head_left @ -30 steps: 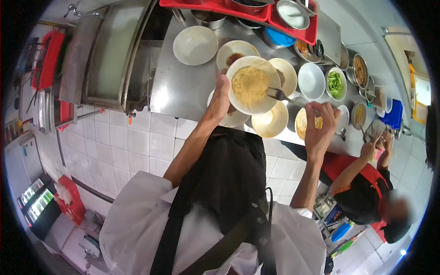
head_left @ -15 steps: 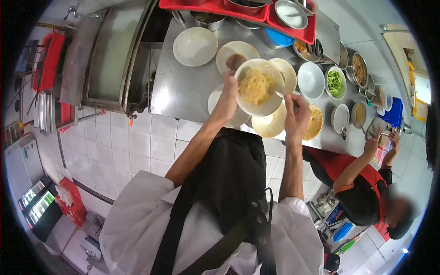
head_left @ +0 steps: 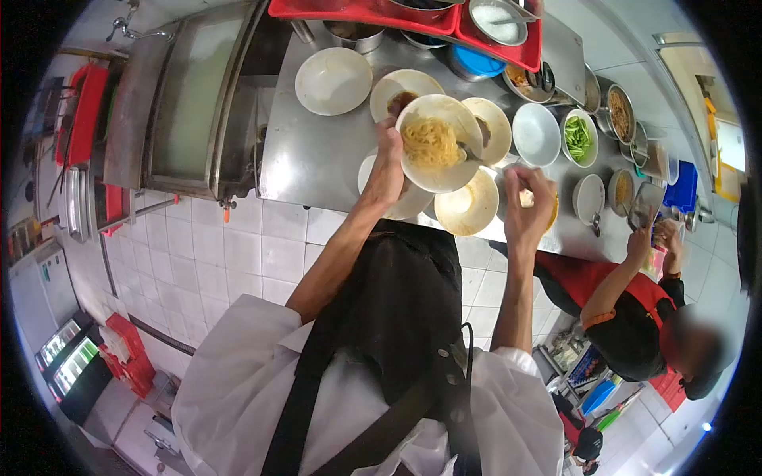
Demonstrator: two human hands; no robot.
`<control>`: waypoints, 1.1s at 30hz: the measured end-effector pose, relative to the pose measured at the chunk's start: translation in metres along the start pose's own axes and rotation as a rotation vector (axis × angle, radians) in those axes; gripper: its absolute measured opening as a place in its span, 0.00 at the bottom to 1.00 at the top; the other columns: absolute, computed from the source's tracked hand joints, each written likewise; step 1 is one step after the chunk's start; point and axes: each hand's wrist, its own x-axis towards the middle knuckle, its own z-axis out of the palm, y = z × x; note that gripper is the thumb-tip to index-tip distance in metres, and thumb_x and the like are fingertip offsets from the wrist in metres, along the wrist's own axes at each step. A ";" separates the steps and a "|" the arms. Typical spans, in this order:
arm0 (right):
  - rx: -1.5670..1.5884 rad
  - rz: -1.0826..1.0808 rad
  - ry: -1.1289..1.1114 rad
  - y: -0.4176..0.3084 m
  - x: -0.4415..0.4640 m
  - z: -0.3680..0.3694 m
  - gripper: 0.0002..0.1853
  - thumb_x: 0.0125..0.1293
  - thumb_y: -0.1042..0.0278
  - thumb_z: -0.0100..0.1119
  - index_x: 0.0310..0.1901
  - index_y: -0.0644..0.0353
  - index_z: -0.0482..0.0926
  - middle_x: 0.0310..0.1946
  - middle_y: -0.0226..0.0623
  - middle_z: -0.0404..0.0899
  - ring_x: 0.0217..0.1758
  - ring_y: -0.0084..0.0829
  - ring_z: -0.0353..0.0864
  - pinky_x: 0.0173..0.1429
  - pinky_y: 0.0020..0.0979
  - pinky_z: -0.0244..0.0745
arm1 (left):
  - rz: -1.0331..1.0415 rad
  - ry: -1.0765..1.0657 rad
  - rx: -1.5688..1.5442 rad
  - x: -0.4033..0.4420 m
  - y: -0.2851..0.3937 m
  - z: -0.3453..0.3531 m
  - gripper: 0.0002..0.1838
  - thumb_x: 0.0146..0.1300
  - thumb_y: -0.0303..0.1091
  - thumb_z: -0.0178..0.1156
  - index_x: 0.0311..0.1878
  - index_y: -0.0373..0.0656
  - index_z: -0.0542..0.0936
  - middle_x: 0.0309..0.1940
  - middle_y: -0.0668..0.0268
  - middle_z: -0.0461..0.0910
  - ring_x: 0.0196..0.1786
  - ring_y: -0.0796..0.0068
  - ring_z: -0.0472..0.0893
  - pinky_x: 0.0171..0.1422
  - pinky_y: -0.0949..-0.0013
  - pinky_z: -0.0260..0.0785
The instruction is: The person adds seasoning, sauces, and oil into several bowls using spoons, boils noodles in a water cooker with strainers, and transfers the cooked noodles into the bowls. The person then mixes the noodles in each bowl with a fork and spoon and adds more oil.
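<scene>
My left hand (head_left: 386,165) grips the left rim of a white bowl (head_left: 432,180), held up over the counter and tilted toward me. Pale yellow noodles (head_left: 430,143) lie inside it. My right hand (head_left: 526,205) is closed around the handle of a metal spoon (head_left: 471,154), whose head rests in the bowl at the noodles' right side. Below the held bowl stand a cream bowl (head_left: 468,208) and another pale bowl, partly hidden by my left hand. Behind it are a bowl with dark sauce (head_left: 406,79) and a further bowl (head_left: 494,127).
An empty-looking white bowl (head_left: 333,79) stands back left on the steel counter (head_left: 294,163). To the right are a white bowl (head_left: 536,135), green vegetables (head_left: 579,139) and pans. A red tray (head_left: 524,54) lies at the back. A co-worker (head_left: 611,293) works at the right end.
The bowl and my left hand have shifted slightly left. More of the spoon's head shows beside the noodles, which look gathered. My right hand has moved slightly right and turned.
</scene>
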 end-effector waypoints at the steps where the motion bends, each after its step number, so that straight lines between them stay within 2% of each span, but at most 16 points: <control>1: 0.004 -0.004 -0.004 0.001 0.000 0.005 0.05 0.61 0.68 0.65 0.33 0.60 0.83 0.29 0.38 0.79 0.34 0.38 0.70 0.48 0.35 0.64 | -0.021 0.015 -0.059 0.000 0.000 -0.002 0.39 0.71 0.69 0.26 0.66 0.41 0.54 0.61 0.53 0.62 0.68 0.62 0.62 0.71 0.62 0.54; 3: -0.237 -0.149 0.037 0.005 -0.009 0.023 0.06 0.62 0.69 0.65 0.33 0.62 0.83 0.29 0.37 0.80 0.35 0.35 0.71 0.48 0.35 0.64 | -0.011 -0.017 0.024 0.002 0.002 0.001 0.39 0.71 0.69 0.27 0.66 0.41 0.53 0.61 0.53 0.62 0.68 0.63 0.62 0.71 0.62 0.54; 4: -0.026 0.039 0.003 0.008 -0.011 0.040 0.06 0.62 0.69 0.65 0.33 0.63 0.82 0.29 0.37 0.80 0.36 0.36 0.72 0.50 0.35 0.63 | 0.001 -0.050 0.100 0.000 0.002 0.004 0.40 0.71 0.69 0.27 0.67 0.41 0.52 0.62 0.53 0.61 0.69 0.63 0.62 0.72 0.63 0.54; 5: 0.124 0.162 -0.012 0.015 -0.010 0.045 0.07 0.64 0.69 0.64 0.35 0.65 0.83 0.29 0.35 0.81 0.34 0.30 0.74 0.47 0.32 0.66 | 0.001 -0.053 0.098 -0.001 -0.001 0.005 0.40 0.71 0.69 0.27 0.67 0.41 0.52 0.62 0.53 0.61 0.69 0.63 0.62 0.72 0.63 0.54; 8: 0.351 0.363 -0.040 0.032 -0.007 0.029 0.11 0.67 0.66 0.63 0.39 0.68 0.83 0.28 0.32 0.81 0.30 0.17 0.73 0.36 0.24 0.69 | -0.037 -0.093 -0.051 0.004 -0.014 -0.001 0.41 0.71 0.70 0.28 0.69 0.41 0.51 0.64 0.53 0.60 0.70 0.63 0.60 0.73 0.62 0.53; 9: 0.383 0.413 -0.018 0.012 -0.004 0.014 0.07 0.65 0.68 0.64 0.36 0.64 0.83 0.26 0.30 0.79 0.31 0.21 0.72 0.41 0.27 0.68 | -0.031 -0.082 -0.061 0.005 -0.017 -0.006 0.41 0.71 0.70 0.28 0.70 0.41 0.50 0.65 0.54 0.59 0.71 0.63 0.60 0.73 0.63 0.53; 11: -0.196 -0.132 -0.027 -0.013 0.006 -0.017 0.04 0.62 0.69 0.65 0.35 0.58 0.83 0.27 0.29 0.77 0.35 0.29 0.70 0.46 0.33 0.64 | -0.029 -0.071 -0.070 0.005 -0.021 -0.009 0.42 0.71 0.70 0.28 0.71 0.41 0.50 0.66 0.54 0.58 0.71 0.64 0.59 0.74 0.63 0.52; 15: -0.547 -0.258 0.052 -0.036 0.004 -0.018 0.03 0.59 0.69 0.66 0.34 0.54 0.82 0.31 0.27 0.76 0.39 0.37 0.67 0.49 0.39 0.60 | -0.031 -0.070 -0.117 0.003 -0.016 0.000 0.40 0.71 0.69 0.31 0.71 0.45 0.49 0.69 0.57 0.56 0.73 0.64 0.59 0.75 0.61 0.53; 17: -0.449 -0.179 -0.039 -0.015 0.000 0.015 0.06 0.59 0.67 0.67 0.36 0.55 0.82 0.36 0.25 0.78 0.40 0.36 0.68 0.49 0.42 0.61 | -0.068 -0.091 -0.168 0.000 -0.018 0.006 0.38 0.71 0.68 0.32 0.72 0.48 0.48 0.71 0.58 0.56 0.74 0.64 0.59 0.75 0.58 0.55; 19: -0.272 -0.101 -0.011 0.011 0.003 0.019 0.06 0.58 0.67 0.68 0.36 0.55 0.83 0.34 0.27 0.79 0.41 0.37 0.68 0.48 0.41 0.62 | -0.012 -0.107 -0.062 0.005 -0.022 0.007 0.39 0.72 0.68 0.28 0.68 0.41 0.52 0.66 0.56 0.58 0.71 0.64 0.58 0.75 0.62 0.51; 21: 0.195 0.151 -0.076 0.024 0.000 0.003 0.04 0.59 0.69 0.67 0.34 0.57 0.83 0.32 0.31 0.80 0.41 0.37 0.68 0.47 0.38 0.63 | -0.029 -0.123 -0.125 0.007 -0.020 0.000 0.38 0.73 0.67 0.28 0.68 0.42 0.53 0.65 0.56 0.59 0.71 0.64 0.58 0.75 0.61 0.50; 22: -0.131 -0.004 -0.033 0.003 0.002 -0.010 0.04 0.60 0.70 0.66 0.33 0.60 0.83 0.29 0.34 0.79 0.38 0.36 0.69 0.46 0.35 0.63 | -0.049 -0.140 -0.187 0.008 -0.018 -0.002 0.37 0.73 0.66 0.27 0.68 0.43 0.53 0.65 0.56 0.60 0.71 0.64 0.59 0.75 0.61 0.50; 25: -0.240 -0.132 -0.008 0.009 -0.005 0.022 0.04 0.60 0.71 0.66 0.34 0.62 0.83 0.29 0.35 0.80 0.34 0.35 0.69 0.46 0.34 0.63 | -0.017 -0.080 -0.038 0.008 -0.017 0.008 0.36 0.74 0.65 0.28 0.68 0.43 0.53 0.65 0.57 0.60 0.70 0.65 0.60 0.74 0.61 0.52; 26: 0.000 0.051 -0.001 0.018 -0.007 0.035 0.05 0.62 0.70 0.66 0.35 0.62 0.83 0.28 0.33 0.79 0.33 0.32 0.69 0.46 0.32 0.64 | -0.024 -0.086 -0.039 0.005 -0.018 0.009 0.36 0.74 0.65 0.28 0.68 0.43 0.53 0.65 0.57 0.60 0.70 0.65 0.60 0.74 0.61 0.52; 30: 0.211 0.294 -0.032 0.016 -0.003 0.007 0.07 0.64 0.68 0.65 0.34 0.63 0.82 0.27 0.31 0.78 0.34 0.25 0.70 0.44 0.28 0.65 | -0.060 -0.119 -0.169 0.007 -0.010 0.008 0.35 0.74 0.65 0.28 0.68 0.43 0.53 0.66 0.56 0.58 0.69 0.65 0.62 0.72 0.63 0.57; 33: -0.379 -0.200 -0.019 -0.019 0.007 -0.029 0.04 0.59 0.68 0.68 0.33 0.57 0.83 0.27 0.29 0.76 0.36 0.32 0.68 0.46 0.35 0.61 | -0.055 -0.116 -0.186 0.007 -0.018 -0.001 0.35 0.74 0.65 0.29 0.68 0.43 0.53 0.66 0.56 0.58 0.69 0.64 0.62 0.71 0.63 0.57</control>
